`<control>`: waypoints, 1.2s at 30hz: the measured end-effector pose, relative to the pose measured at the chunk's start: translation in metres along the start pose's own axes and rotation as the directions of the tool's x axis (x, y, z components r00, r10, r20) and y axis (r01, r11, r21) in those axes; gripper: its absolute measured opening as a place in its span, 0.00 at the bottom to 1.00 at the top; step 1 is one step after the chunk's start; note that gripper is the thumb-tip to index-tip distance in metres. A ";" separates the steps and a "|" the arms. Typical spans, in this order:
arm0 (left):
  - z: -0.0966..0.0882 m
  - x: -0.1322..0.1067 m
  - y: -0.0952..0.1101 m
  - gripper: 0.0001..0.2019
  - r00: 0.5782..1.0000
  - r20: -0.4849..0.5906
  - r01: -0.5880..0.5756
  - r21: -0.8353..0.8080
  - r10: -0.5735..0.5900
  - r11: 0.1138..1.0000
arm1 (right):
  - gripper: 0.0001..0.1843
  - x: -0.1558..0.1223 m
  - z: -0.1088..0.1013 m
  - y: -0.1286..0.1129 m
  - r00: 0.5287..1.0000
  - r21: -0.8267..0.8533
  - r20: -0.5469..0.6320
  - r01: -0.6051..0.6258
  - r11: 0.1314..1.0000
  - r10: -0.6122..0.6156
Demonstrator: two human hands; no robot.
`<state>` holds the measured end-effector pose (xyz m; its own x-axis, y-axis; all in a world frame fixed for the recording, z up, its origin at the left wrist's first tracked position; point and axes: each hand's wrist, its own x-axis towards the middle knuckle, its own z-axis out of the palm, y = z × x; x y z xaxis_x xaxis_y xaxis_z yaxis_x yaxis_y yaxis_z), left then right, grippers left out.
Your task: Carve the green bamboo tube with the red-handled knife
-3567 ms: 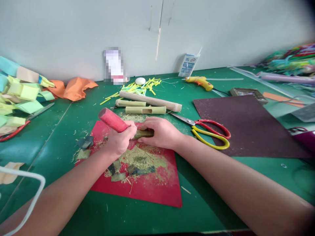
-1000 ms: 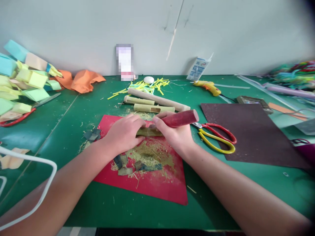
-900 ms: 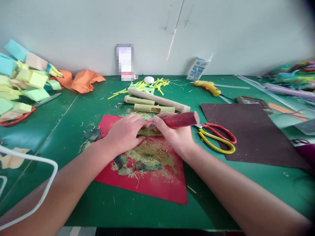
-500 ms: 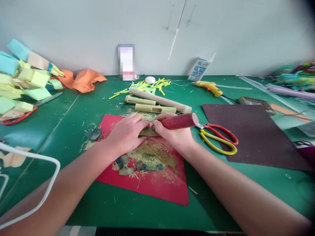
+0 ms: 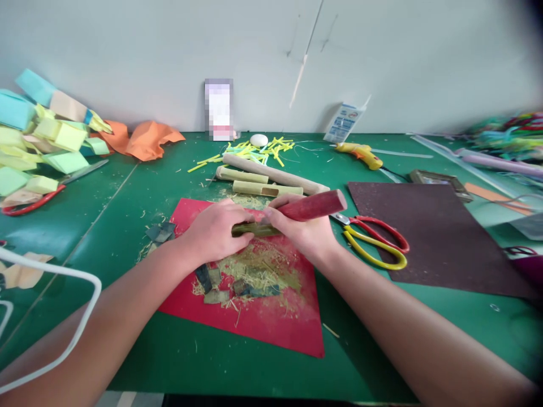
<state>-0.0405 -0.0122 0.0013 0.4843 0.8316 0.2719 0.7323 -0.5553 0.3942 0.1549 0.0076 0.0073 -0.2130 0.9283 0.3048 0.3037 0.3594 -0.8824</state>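
Observation:
My left hand [image 5: 223, 232] grips one end of a short greenish bamboo piece [image 5: 257, 229], thumb in front and fingers behind. My right hand [image 5: 301, 226] is closed round a carving tool with a thick red wooden handle [image 5: 316, 205]. The handle points up to the right. A little of its metal blade shows against the bamboo between my hands; the tip is hard to make out. Beneath lies a red board [image 5: 271, 333] strewn with bamboo shavings [image 5: 263, 271] and dark chips. Behind my hands rest a cut bamboo tube [image 5: 246, 186] with a notch and a wooden stick [image 5: 275, 172].
Scissors [image 5: 377, 240] with red and yellow handles lie right of my right hand, partly on a dark brown board [image 5: 441, 243]. A yellow glue gun [image 5: 360, 155] lies further back. Folded paper pieces [image 5: 51, 135] pile up at left, near a white wire frame [image 5: 91, 316].
My left hand has drawn slightly left and the gap between my hands has widened, baring more of the bamboo. The red handle has shifted slightly right and its outer end sits higher.

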 end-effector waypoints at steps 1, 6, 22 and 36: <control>0.000 0.000 -0.001 0.14 1.000 0.015 -0.013 -0.010 0.013 1.000 | 0.10 0.000 -0.001 0.000 1.000 0.003 0.025 0.003 1.000 -0.003; 0.000 0.001 -0.003 0.16 0.997 0.057 -0.045 -0.024 0.046 0.999 | 0.10 0.004 -0.008 0.000 0.994 0.005 0.105 0.030 1.000 -0.030; -0.006 0.003 -0.006 0.16 0.997 0.042 -0.061 -0.202 0.071 0.978 | 0.14 0.000 -0.017 -0.004 0.969 0.088 0.246 -0.007 0.996 -0.015; 0.010 0.009 -0.011 0.16 0.994 0.020 -0.102 -0.187 0.107 0.977 | 0.11 -0.001 -0.006 0.000 0.979 0.044 0.204 -0.014 0.999 0.004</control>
<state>-0.0395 0.0011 -0.0095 0.5694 0.7672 0.2952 0.5765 -0.6287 0.5219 0.1612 0.0070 0.0089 -0.3967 0.8909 0.2214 0.2656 0.3423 -0.9013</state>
